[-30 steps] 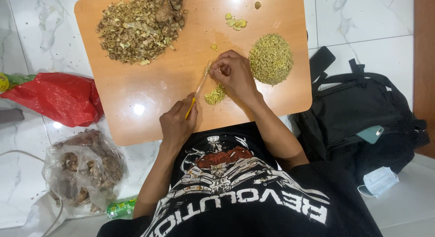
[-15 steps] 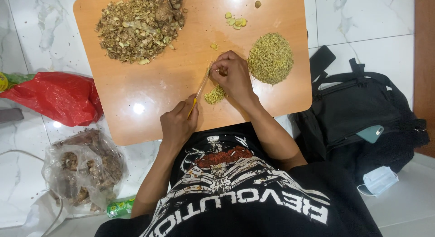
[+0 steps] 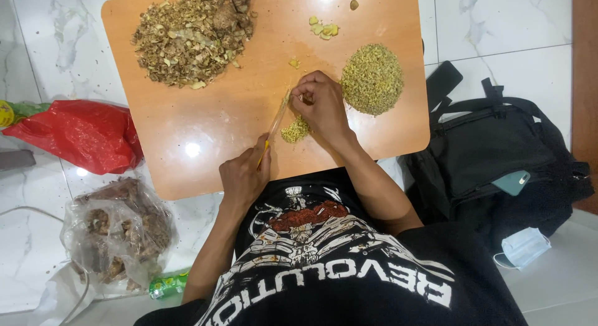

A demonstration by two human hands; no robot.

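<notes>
Nearest to the camera is the person's black printed shirt (image 3: 336,270), and both bare forearms reach forward from it to a low wooden board (image 3: 205,139) that lies on the white marble floor (image 3: 37,46). The left hand (image 3: 244,176) is at the near edge of the board. Its fingers are curled tight around the yellow handle of a small knife (image 3: 274,123), and the blade points away from the body, slanted toward the other hand, so that the edge can come down beside the fingertips. The right hand (image 3: 321,105) is a little farther on the board. Its fingers are bent and pinched together on a small piece at the tip of the blade; the piece itself is hidden under them, so I cannot tell what it is. Just below this hand, touching the blade's side, is a small heap of fine yellow-green mince (image 3: 295,130).

Beside the right hand is a bigger round pile of minced bits (image 3: 372,79), kept apart from the cutting spot. Farther left is a large heap of brownish peelings (image 3: 187,36), and at the far edge a few pale yellow slices (image 3: 324,28).

Off the board there is a red plastic bag (image 3: 81,133), a clear bag with brown roots (image 3: 115,229), a black backpack (image 3: 498,164), and a face mask (image 3: 523,248).
</notes>
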